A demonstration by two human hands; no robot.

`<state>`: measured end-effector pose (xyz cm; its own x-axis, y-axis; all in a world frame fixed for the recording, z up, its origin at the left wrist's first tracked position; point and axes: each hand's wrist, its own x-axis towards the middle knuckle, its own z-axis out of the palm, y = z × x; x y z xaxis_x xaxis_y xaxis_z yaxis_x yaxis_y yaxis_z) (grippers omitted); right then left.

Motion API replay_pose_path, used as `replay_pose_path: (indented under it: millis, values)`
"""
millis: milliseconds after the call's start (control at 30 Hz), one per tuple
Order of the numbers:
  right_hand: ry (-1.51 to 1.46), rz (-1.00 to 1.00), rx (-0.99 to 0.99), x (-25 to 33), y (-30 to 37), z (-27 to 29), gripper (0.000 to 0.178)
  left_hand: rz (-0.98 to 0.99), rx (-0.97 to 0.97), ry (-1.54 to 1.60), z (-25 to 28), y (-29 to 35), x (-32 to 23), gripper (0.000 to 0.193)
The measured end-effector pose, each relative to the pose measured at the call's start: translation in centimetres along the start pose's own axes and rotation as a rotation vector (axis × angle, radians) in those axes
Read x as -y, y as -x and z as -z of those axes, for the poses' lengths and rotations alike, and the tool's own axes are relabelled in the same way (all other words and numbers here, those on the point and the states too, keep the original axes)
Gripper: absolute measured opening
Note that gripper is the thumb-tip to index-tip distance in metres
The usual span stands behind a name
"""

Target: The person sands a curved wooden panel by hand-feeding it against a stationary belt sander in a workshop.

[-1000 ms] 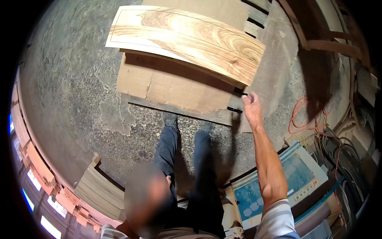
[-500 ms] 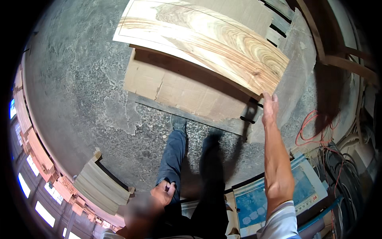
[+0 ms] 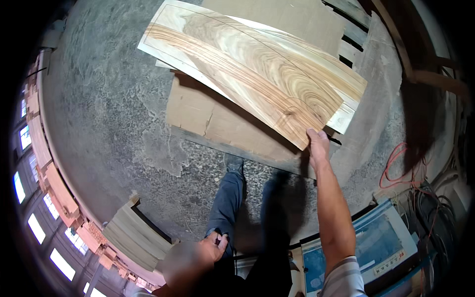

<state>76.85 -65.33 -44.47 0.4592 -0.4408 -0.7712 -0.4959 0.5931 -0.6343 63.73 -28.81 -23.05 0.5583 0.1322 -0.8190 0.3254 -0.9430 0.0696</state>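
My right hand point(image 3: 319, 146) grips the near right corner of a pale wooden board point(image 3: 237, 69) with swirling brown grain and a thin dark outline drawn along its edges. The board lies slantwise over a second wooden board point(image 3: 354, 91), whose right end and far edge stick out from under it. My left hand point(image 3: 216, 245) is low in front of my body beside my leg, its fingers curled closed. Something small and dark shows between those fingers, too little of it to name.
Cardboard point(image 3: 190, 106) covers a slatted pallet point(image 3: 354, 47) under the boards. A blue and white panel point(image 3: 366, 247) lies at lower right, near a red cord point(image 3: 393, 166) and dark cables. Grey-brown planks point(image 3: 136, 232) are stacked at lower left. A wooden frame point(image 3: 396, 34) stands at upper right.
My right hand has drawn the top board's right end toward me, turning it askew and uncovering the board beneath. My left hand stays closed near my leg.
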Motion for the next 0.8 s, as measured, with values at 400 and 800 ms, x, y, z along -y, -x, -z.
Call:
replay_pose_path:
  millis: [400,800]
  values:
    - [0.068,-0.310,0.229,2.1,7.3,-1.2,0.043,-0.065,0.018,0.280,1.6,-2.8,-2.0,0.031]
    - [0.145,-0.205,0.322,8.5,21.5,-8.0,0.059,-0.117,0.315,1.920,13.9,-24.4,-15.6,0.063]
